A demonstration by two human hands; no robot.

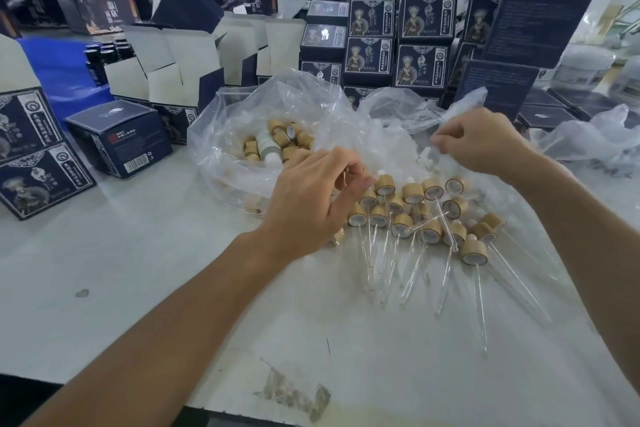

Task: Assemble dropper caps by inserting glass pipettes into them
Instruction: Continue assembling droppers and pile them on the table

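A heap of assembled droppers point(420, 215), bamboo-coloured caps with glass pipettes pointing toward me, lies on the white table point(138, 270). My left hand point(311, 198) hovers at the heap's left edge. Its thumb and curled fingers pinch a small dropper cap, mostly hidden by the hand. My right hand point(483, 142) is further back, over crumpled clear plastic point(398, 114). Its fingertips pinch a pale glass pipette point(428, 152) at the plastic. A clear bag point(221, 135) on the left holds several loose caps point(282, 142).
Dark blue printed boxes point(398, 45) are stacked behind the bags, and more stand at the left point(31, 152). Open white-lined cartons point(173, 59) and a blue crate with dark bottles point(59, 69) sit at the back left. Another person sits far behind. A scuffed patch point(294, 392) marks the near table edge.
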